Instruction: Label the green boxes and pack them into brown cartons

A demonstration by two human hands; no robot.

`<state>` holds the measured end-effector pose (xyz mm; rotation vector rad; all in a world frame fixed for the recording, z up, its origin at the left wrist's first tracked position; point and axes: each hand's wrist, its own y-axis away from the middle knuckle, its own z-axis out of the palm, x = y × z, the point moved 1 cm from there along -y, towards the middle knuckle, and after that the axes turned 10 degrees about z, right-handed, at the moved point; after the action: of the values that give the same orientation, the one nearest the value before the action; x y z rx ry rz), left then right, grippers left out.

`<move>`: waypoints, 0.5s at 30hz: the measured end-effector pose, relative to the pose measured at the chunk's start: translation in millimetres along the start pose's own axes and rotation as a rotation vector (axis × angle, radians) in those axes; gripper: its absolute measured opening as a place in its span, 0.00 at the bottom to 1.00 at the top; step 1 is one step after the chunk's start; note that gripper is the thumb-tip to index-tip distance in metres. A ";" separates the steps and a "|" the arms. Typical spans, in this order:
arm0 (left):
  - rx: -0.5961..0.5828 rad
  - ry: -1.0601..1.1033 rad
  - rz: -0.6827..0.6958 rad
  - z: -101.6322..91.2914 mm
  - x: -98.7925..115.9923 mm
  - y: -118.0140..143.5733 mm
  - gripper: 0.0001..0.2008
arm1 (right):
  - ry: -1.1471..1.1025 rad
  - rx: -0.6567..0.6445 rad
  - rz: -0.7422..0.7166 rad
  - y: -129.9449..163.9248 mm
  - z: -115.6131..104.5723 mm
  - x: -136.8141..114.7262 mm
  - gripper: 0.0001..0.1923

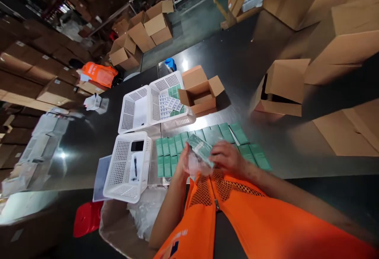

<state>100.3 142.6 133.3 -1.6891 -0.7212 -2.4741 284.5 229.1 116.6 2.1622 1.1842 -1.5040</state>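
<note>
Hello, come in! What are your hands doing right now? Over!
Left hand and right hand both gripping one green box in clear wrap. Rows of green boxes lie beneath. Nothing blocking.

Flat packets (207,140) are lying in rows on the table (266,105), directly ahead of both hands; the left hand (184,163) and right hand (226,157) are meeting over the near row w/ one packet (201,148) between them. Left of the rows, a basket (127,166) is sitting at the near edge, w/ two more baskets (154,103) behind it. An open carton (199,89) is standing right of those baskets; another carton (281,89) is standing further right.
</note>
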 end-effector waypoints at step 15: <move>-0.200 -0.243 -0.019 -0.4 -6.4 27.7 0.31 | -0.623 0.079 0.647 13.5 27.2 -19.2 0.25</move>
<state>110.9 116.5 136.9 -2.0895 -0.5230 -2.4509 273.7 194.8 118.4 1.6555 0.1950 -1.7054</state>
